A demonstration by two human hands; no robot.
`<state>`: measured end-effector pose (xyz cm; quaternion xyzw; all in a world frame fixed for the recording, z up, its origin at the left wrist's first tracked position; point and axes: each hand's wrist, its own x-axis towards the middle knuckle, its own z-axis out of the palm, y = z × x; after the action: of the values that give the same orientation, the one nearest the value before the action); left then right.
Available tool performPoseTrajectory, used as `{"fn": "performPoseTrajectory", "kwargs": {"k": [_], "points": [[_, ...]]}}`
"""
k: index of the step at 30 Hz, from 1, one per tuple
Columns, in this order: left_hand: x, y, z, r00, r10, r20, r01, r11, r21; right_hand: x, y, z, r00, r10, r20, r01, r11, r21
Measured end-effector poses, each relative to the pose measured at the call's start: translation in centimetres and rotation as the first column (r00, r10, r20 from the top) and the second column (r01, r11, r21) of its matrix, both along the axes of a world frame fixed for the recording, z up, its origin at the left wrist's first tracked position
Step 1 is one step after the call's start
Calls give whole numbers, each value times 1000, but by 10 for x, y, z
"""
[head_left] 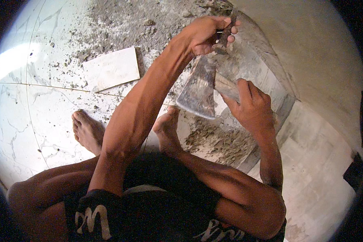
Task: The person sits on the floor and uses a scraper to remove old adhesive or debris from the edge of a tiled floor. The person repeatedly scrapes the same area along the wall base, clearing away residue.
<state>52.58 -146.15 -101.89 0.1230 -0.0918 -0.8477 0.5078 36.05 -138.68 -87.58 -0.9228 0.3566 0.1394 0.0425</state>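
My left hand (203, 34) is closed around a dark, rusty metal chisel (227, 35). The chisel's flattened head points back toward me, and its far end reaches the foot of the wall, where the tip cannot be made out. My right hand (254, 105) grips the pale wooden handle of a hatchet (198, 89). Its wide, worn blade faces toward me, while the blunt back lies close to the chisel's head. Whether the two touch is unclear.
Grey rubble (117, 20) covers the far floor, and more crumbled debris (218, 141) lies near my right foot. A loose white tile piece (111, 69) rests on the marbled floor tiles (12, 109). A bare plastered wall (310, 48) rises along the right.
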Motion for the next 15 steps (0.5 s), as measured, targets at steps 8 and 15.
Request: {"fn": "performPoseTrajectory", "kwargs": {"k": [8,15], "points": [[-5,0,-1,978,14,-210,-13,1000,5,-2,4,2,924,382,-15,-379,911,-161],[-6,1,15,998,55,0,-55,998,41,-18,-18,-7,988,81,-131,-105,977,-187]]}}
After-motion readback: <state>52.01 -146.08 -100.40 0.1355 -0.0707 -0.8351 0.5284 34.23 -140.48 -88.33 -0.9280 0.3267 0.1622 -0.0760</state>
